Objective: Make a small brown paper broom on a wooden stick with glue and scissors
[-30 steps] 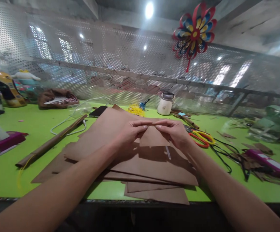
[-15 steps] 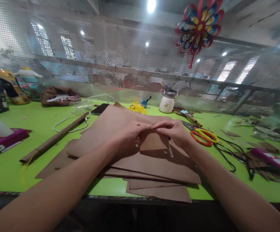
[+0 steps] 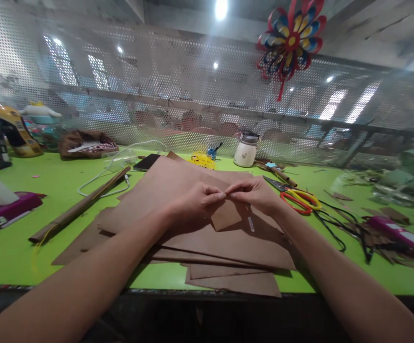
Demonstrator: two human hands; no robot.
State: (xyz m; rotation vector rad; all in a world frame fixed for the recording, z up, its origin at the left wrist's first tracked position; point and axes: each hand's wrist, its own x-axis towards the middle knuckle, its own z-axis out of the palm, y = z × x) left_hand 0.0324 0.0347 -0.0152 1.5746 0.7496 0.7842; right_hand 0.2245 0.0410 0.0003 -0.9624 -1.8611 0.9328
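Above the large brown sheet [image 3: 150, 200], the small brown piece [image 3: 224, 220] now hangs tilted, its lower edge slanting instead of level. The left hand [image 3: 194, 197] curls its fingers, earlier stretched out. The right hand [image 3: 257, 193] covers less of the scissors [image 3: 300, 200] than at first.

The small brown paper piece [image 3: 226, 219] hangs tilted

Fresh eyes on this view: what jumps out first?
Probably the colourful flower ornament hanging at upper right, then the vivid green table below. At centre, the left hand and right hand meet over stacked brown sheets, holding a small brown piece; bright-handled scissors lie to the right.
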